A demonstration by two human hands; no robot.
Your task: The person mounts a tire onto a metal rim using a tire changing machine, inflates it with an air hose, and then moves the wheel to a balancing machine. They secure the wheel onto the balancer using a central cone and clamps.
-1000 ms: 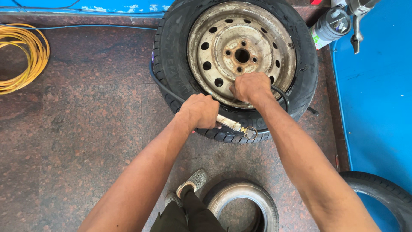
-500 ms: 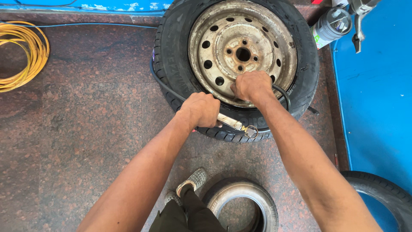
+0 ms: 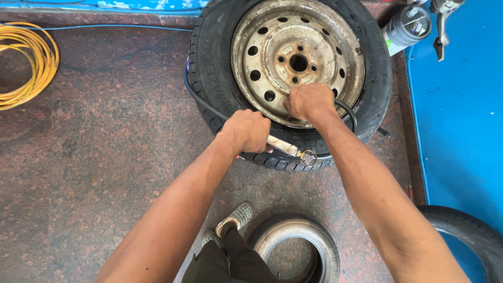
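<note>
The left hand (image 3: pixel 247 131) is closed around a metal tool (image 3: pixel 287 147) lying over the tyre (image 3: pixel 209 68) at its near edge. The right hand (image 3: pixel 310 102) is fisted on the rusty rim (image 3: pixel 277 47), gripping the black hose (image 3: pixel 346 107) there.

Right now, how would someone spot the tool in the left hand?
Find the big tyre with the rusty steel rim at top centre. At its near edge the left hand grips a pale metal tool. Only it ends in a small ring.
</note>
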